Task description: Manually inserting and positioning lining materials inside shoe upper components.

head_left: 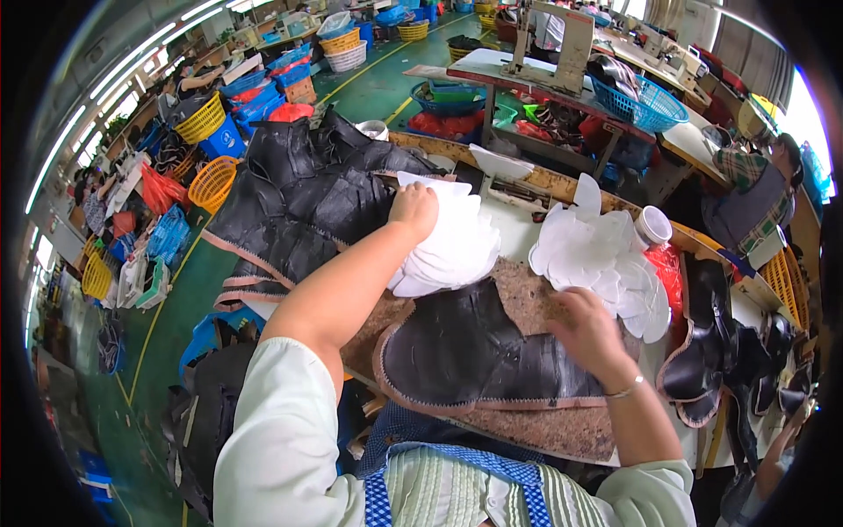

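My left hand [414,211] is at the far end of a fanned pile of thin white cut pieces [452,241], fingers closed on the edge of a top piece. Nearer me, a black leather boot upper [457,347] with a pinkish-brown zigzag edge lies flat on a speckled brown board [527,294]. Above its right part hangs my right hand [593,334], slightly blurred, fingers loosely apart with nothing visible in them. Just beyond that hand spreads a second pile of white rounded pieces [588,241]. The tips of my left fingers are partly hidden.
Black leather uppers [307,180] are heaped at the left, and more [702,364] hang at the right. A white tub [652,227] stands beside a red plastic bag [667,272]. A sewing machine [553,44] stands beyond the bench; a co-worker [755,189] sits at the right.
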### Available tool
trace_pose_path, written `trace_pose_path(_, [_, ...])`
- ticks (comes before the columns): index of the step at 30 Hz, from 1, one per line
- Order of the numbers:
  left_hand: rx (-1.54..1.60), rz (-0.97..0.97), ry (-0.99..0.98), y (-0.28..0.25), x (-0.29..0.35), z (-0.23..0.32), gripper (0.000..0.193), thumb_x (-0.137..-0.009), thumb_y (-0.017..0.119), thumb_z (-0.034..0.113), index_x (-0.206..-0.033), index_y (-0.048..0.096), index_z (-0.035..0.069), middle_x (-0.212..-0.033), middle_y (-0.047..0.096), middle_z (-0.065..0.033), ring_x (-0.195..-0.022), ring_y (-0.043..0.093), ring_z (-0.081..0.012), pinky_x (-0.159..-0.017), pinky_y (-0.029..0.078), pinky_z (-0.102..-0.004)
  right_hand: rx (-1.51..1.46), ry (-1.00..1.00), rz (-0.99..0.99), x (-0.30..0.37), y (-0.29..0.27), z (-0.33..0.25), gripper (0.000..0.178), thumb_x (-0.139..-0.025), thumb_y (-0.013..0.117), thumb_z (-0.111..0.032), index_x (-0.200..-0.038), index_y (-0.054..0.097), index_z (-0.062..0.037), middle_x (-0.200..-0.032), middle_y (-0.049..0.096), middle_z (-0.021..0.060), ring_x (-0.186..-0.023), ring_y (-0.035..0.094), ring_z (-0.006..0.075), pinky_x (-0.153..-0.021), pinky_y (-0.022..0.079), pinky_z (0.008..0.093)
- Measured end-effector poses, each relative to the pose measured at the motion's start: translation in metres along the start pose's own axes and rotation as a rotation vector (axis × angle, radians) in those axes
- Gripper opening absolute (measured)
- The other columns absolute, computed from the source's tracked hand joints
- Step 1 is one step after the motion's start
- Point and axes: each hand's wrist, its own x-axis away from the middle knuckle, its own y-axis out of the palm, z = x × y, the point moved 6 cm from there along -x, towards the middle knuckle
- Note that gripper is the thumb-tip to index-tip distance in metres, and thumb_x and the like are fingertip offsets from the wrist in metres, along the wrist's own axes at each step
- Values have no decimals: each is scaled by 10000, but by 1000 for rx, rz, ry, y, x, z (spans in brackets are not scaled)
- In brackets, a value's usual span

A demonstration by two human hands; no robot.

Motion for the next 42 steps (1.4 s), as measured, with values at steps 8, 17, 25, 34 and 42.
trace_pose_path(8, [-6, -344, 183, 15, -39, 29, 197, -780, 596, 164, -835, 740, 42, -856, 710, -183, -799, 703, -327, -715, 560, -421, 57, -269, -99, -104, 129, -28, 548, -927, 531, -410, -1258, 520, 26, -1413, 447, 192, -1354, 379, 323, -1052, 366, 476])
trace_pose_path(17, [82, 363, 148, -121, -23, -3, 168, -765, 606, 129, -911, 621, 47, -804, 665, -102, -712, 650, -305, -641, 515, -431, -792, 141, -359, -122, 162, 34, 594, -982, 418, -464, -1299, 495, 32, -1308, 572, 164, -1285, 467, 257, -1045, 349, 434])
trace_pose_path(25, [569, 264, 486, -208, 146, 43, 573, -634, 764, 105, -1182, 600, 71, -1230, 560, -108, -1141, 539, -267, -903, 442, -392, -1145, 197, -273, -47, 64, -78, 173, -937, 613, -100, -1049, 630, 30, -884, 660, 17, -777, 609, 57, -658, 486, 198])
trace_pose_path(34, [1348, -119, -415, -90, 239, 6, 247, -819, 713, 47, -969, 519, 16, -703, 643, -36, -600, 587, -81, -544, 446, -233, -616, 217, -298, 22, 168, -76, 266, -795, 746, -174, -946, 601, -9, -683, 617, 97, -607, 577, 175, -568, 479, 307])
trace_pose_path(42, [1252, -103, -375, -57, 266, -4, 336, -801, 729, 72, -1014, 472, 39, -706, 651, -72, -598, 635, -169, -544, 470, -289, -476, 163, -258, 40, 173, -92, 294, -746, 755, -160, -990, 614, -78, -649, 607, 63, -576, 606, 196, -560, 482, 315])
